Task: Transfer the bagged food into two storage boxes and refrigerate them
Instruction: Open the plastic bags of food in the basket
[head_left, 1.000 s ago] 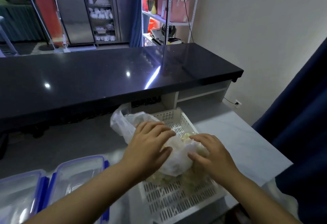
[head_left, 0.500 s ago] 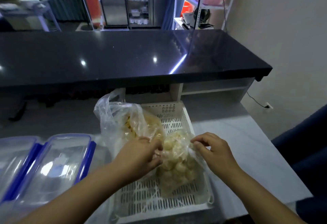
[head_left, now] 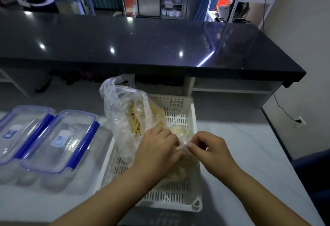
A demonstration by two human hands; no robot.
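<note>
Both hands work at the neck of a small clear bag [head_left: 180, 136] of pale food, which lies in the white basket [head_left: 180, 197] near the table's front edge. The left hand [head_left: 157, 152] and the right hand [head_left: 209, 149] each keep a closed grip on the thin plastic. The two storage boxes [head_left: 53, 141] (lids on) stand at the table's left side. If they pull too hard, the film may tear and the food may spill through the basket's slots.
</note>
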